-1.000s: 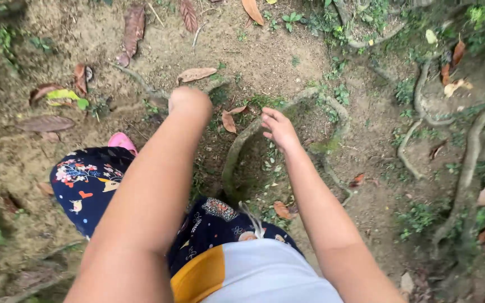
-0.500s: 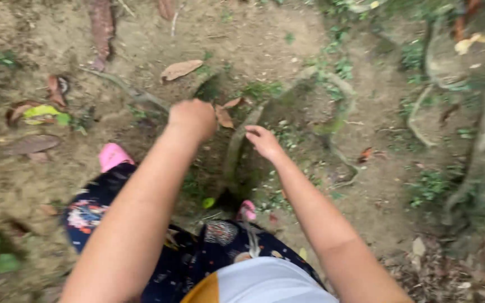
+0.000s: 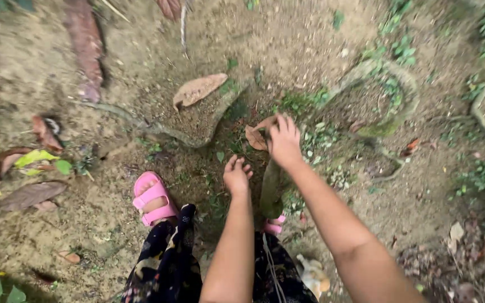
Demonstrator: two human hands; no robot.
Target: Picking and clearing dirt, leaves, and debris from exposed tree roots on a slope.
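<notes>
While the left hand (image 3: 236, 175) hangs with loosely spread, empty fingers, the right hand (image 3: 284, 140) touches a brown dry leaf (image 3: 255, 136) at its 9 o'clock; whether it grips is unclear.

So the left hand (image 3: 237, 175) was a closed fist stretched way out front a second ago, up by the root's (image 3: 197, 132) bend. Now it's pulled back closer to the body and opened up, fingers (image 3: 232, 164) spread over the dirt and little weeds. The right hand (image 3: 285, 140) went the other way: it reached further out and down, and it's now right at the dry brown leaf (image 3: 255, 137), touching or just about touching it. The view also tipped down and closer to the ground, so the pink sandal (image 3: 154, 198) on the left foot shows fully now, and the white and orange shirt dropped out of sight.
</notes>
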